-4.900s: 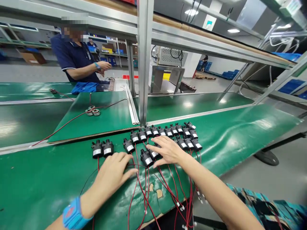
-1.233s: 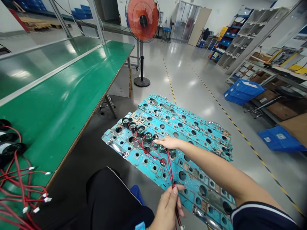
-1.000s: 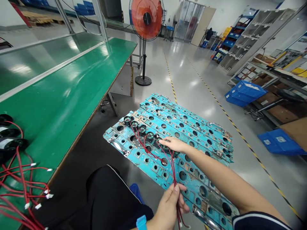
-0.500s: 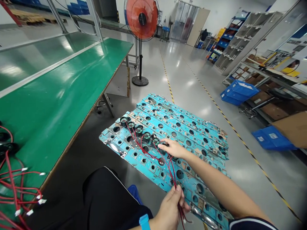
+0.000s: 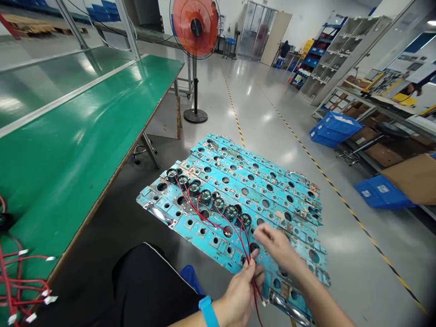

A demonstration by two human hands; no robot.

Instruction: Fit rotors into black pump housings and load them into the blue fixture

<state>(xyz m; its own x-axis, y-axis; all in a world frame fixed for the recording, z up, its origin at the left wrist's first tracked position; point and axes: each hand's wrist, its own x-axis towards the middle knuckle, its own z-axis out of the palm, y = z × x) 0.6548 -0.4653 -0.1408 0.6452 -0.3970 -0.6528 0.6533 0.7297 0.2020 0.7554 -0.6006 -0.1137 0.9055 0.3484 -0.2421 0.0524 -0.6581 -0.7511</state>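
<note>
My left hand (image 5: pixel 242 287) is closed around several thin red wires (image 5: pixel 245 243) near the front edge of a blue perforated board (image 5: pixel 252 181). White connectors show at the wire ends below it. The wires run to a slanted row of round black parts with green circuit tops (image 5: pixel 205 196), seated on the board. My right hand (image 5: pixel 276 245) hovers over the board, just right of the last black part in the row (image 5: pixel 245 220). Its fingers are bent and blurred by motion, so whether they hold anything is unclear.
At left stands a green-topped table (image 5: pixel 112 118) with a bundle of red wires (image 5: pixel 20 284) ending in white connectors. A fan (image 5: pixel 195 27) stands ahead. Blue bins (image 5: pixel 335 129) and a cardboard box (image 5: pixel 413 179) are at right. Metal handles (image 5: pixel 160 213) edge the board.
My right hand has moved off the row of round black parts, toward me and to the right, uncovering the last parts. My left hand still grips the red wires.
</note>
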